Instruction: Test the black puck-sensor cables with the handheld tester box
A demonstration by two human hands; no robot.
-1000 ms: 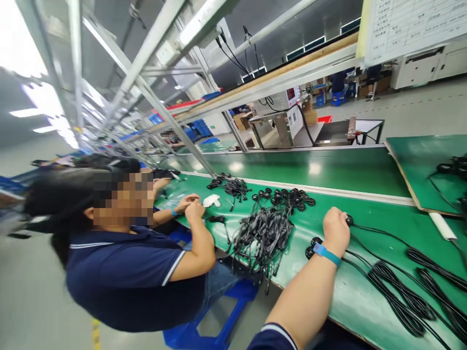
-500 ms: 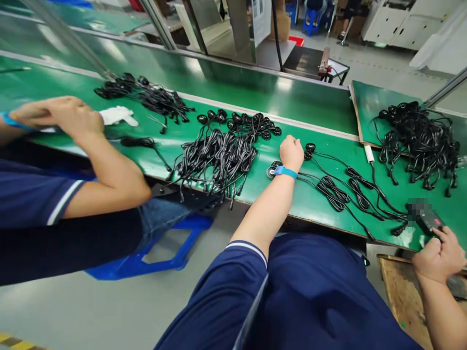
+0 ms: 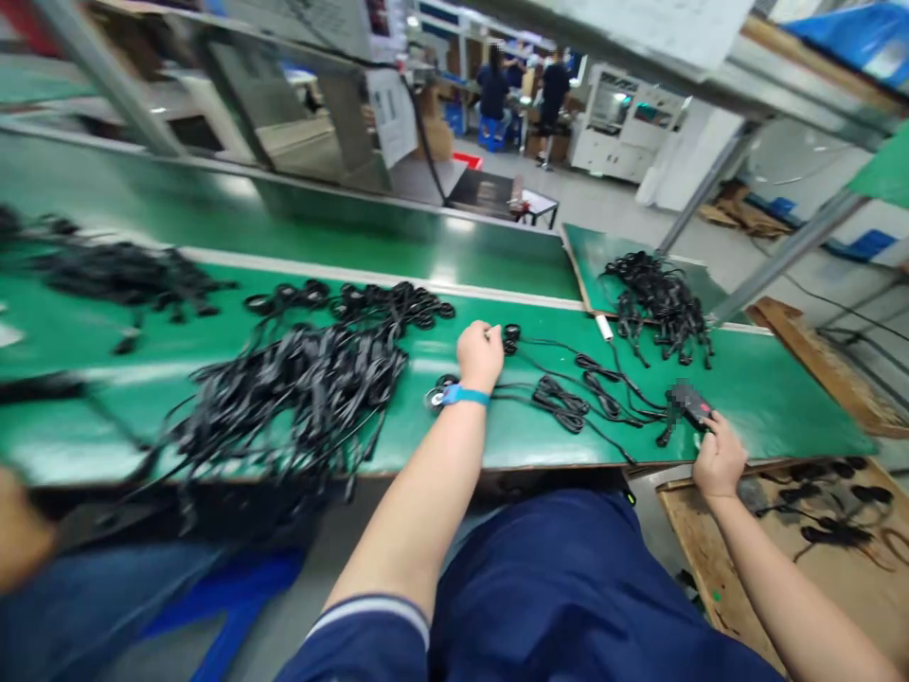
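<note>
Since half a second ago the view has swung to the right, pushing the co-worker's arm (image 3: 21,530) to the left edge, where it is a blur; both of the person's own hands keep their places over the bench (image 3: 433,445). Nearest, at lower right, a wooden tray (image 3: 687,549) holds black wires. The right hand (image 3: 719,460) grasps the near end of a black box (image 3: 697,407) by the bench's front edge. The left hand (image 3: 481,356), with a blue wristband (image 3: 467,396), is curled right beside some round black ends (image 3: 510,338); its fingertips are hidden, so I cannot tell whether it grips them. From there, bundled cables (image 3: 561,403) lie across the bench towards the box; whether they plug in is unclear. Left of the left hand sprawls a big cable heap (image 3: 298,393). Farther back, more cables (image 3: 660,298) lie partly on a green board (image 3: 586,254). Beyond, two people (image 3: 554,95) are near a white cabinet (image 3: 614,147).
</note>
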